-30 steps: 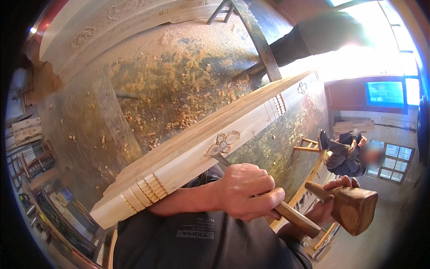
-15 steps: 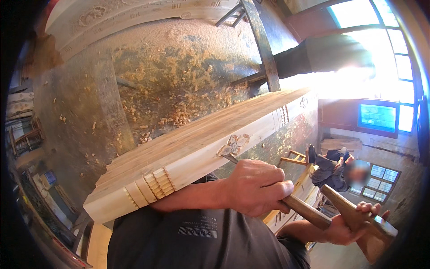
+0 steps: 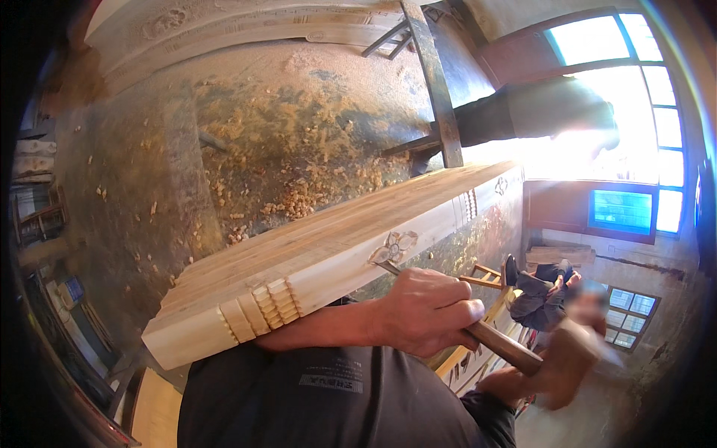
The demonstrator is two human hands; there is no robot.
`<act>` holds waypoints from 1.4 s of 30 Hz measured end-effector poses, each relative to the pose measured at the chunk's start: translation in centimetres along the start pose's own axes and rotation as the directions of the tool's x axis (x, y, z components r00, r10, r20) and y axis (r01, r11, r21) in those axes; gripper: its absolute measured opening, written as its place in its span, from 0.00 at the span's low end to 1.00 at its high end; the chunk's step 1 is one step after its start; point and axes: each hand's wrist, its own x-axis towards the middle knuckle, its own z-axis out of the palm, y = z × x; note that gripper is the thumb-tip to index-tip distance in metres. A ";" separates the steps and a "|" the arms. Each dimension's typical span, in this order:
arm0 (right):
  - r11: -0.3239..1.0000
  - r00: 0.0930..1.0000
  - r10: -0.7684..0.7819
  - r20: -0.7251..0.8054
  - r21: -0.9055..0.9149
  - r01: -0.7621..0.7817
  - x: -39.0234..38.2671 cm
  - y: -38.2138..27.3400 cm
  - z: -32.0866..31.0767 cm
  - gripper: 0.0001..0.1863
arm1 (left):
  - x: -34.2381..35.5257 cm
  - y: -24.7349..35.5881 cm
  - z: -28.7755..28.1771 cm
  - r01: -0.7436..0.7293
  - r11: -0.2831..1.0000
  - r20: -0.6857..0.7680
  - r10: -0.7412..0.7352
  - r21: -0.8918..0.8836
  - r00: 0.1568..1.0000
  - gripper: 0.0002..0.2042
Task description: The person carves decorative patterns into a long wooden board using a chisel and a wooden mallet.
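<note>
My left hand is closed around a wood-handled chisel. The chisel's metal blade slants up to the pale edge of a long wooden beam, its tip at the lower left of a carved flower. Beside my left forearm, the same edge carries a band of carved notches. My right hand, smeared by motion, grips a wooden mallet. The mallet, also blurred, is by the butt end of the chisel handle; whether they touch I cannot tell.
Wood shavings litter the floor beyond the beam. A narrow wooden trestle stands near its far end. Another carved panel lies at the upper left. One person sits at right; another bends by the bright window.
The mallet has swung up and left, from behind the chisel handle's end to close beside it. My left hand and the chisel stay nearly in place; the view has shifted slightly.
</note>
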 end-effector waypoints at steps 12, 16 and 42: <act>0.682 0.843 0.532 -0.078 0.629 -0.373 -7.2 -1.4 9.5 0.45 | -0.3 -1.1 0.8 -0.070 0.997 0.024 0.069 0.039 0.997 0.19; 0.454 0.626 0.765 0.148 0.566 -0.689 -10.7 0.2 12.2 0.26 | 0.8 0.2 3.5 -0.274 0.937 0.446 0.155 0.217 0.881 0.10; 0.329 0.299 0.540 0.787 0.130 -0.935 -21.0 5.1 22.3 0.26 | -0.7 0.3 2.9 -0.352 0.862 0.577 0.087 0.365 0.812 0.13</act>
